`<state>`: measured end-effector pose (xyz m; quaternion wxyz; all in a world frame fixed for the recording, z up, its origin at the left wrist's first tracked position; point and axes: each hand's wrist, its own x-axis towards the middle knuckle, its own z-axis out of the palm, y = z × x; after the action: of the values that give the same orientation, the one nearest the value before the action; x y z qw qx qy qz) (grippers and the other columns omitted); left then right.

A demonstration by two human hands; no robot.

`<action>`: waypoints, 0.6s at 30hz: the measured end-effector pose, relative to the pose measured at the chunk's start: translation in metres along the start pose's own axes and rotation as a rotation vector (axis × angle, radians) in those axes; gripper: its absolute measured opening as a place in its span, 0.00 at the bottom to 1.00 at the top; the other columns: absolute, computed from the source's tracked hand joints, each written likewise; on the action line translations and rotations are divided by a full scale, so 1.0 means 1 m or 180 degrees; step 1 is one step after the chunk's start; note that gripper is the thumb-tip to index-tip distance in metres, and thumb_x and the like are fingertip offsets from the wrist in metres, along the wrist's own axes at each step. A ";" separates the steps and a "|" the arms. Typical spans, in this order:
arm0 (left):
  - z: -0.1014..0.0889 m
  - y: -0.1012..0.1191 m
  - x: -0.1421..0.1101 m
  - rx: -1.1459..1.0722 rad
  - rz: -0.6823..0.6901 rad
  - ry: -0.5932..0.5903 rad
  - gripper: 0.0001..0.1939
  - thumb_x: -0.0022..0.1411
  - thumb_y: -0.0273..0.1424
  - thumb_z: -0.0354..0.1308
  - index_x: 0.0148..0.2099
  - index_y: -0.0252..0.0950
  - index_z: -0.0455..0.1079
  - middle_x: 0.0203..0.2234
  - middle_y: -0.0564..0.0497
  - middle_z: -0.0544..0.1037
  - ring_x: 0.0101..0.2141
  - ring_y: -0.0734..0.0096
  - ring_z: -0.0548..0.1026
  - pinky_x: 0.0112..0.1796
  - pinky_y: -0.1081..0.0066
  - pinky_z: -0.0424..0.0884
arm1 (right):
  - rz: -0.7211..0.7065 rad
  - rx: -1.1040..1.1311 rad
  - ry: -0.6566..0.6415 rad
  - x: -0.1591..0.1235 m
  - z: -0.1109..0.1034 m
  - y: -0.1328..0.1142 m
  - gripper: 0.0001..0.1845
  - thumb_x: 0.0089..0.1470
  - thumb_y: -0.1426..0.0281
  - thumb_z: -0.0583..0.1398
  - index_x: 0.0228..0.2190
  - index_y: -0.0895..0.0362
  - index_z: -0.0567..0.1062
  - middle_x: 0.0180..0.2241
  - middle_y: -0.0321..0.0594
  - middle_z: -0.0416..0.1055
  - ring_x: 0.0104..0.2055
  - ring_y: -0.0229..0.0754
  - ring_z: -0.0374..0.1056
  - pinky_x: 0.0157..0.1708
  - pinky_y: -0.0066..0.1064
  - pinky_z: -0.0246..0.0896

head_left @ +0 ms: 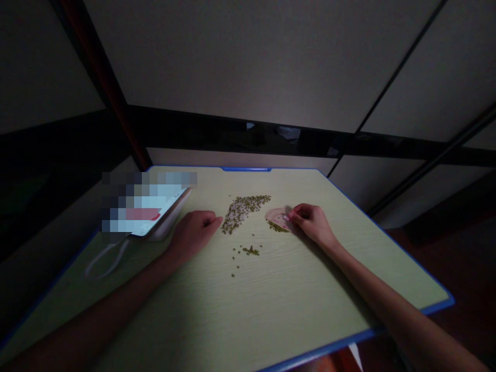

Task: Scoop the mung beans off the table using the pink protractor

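Observation:
My right hand [313, 222] pinches the right end of a clear protractor [276, 215] with red markings, held low over the table. Small green beans [277, 227] lie under and along its lower edge. To the left spreads a larger patch of green beans mixed with whitish grains [242, 211]. Beside that patch my left hand [195, 231] rests in a loose fist, thumb pointing right, with nothing visible in it. A small cluster of green beans [251, 250] sits nearer to me, a few loose ones around it.
The pale wood-grain table [310, 305] has a blue rim. At its left stands a tilted tablet [158, 206], its screen partly blurred out, with a pale strap [106, 263] looping in front. Cabinet panels [248, 62] rise behind the far edge.

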<state>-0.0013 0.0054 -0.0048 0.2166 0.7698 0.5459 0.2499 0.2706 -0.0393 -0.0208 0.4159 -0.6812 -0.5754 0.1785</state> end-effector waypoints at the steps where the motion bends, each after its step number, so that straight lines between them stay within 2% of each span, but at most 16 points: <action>1: 0.000 0.000 0.000 0.0006 0.0003 0.0001 0.18 0.51 0.39 0.46 0.15 0.38 0.48 0.12 0.57 0.53 0.19 0.74 0.57 0.23 0.70 0.48 | -0.0008 -0.0006 -0.0012 0.000 0.001 0.000 0.15 0.43 0.60 0.59 0.20 0.60 0.70 0.17 0.39 0.68 0.18 0.36 0.59 0.17 0.26 0.50; 18: 0.000 0.000 -0.001 0.0077 -0.0024 0.0013 0.18 0.51 0.39 0.46 0.15 0.38 0.49 0.11 0.57 0.54 0.18 0.74 0.58 0.23 0.70 0.48 | -0.0154 -0.0052 -0.0268 -0.011 0.018 -0.021 0.11 0.45 0.64 0.58 0.21 0.60 0.70 0.19 0.39 0.68 0.20 0.37 0.61 0.20 0.26 0.52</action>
<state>-0.0014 0.0047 -0.0053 0.2071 0.7697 0.5523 0.2440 0.2412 -0.0437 -0.0173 0.3899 -0.6623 -0.6102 0.1922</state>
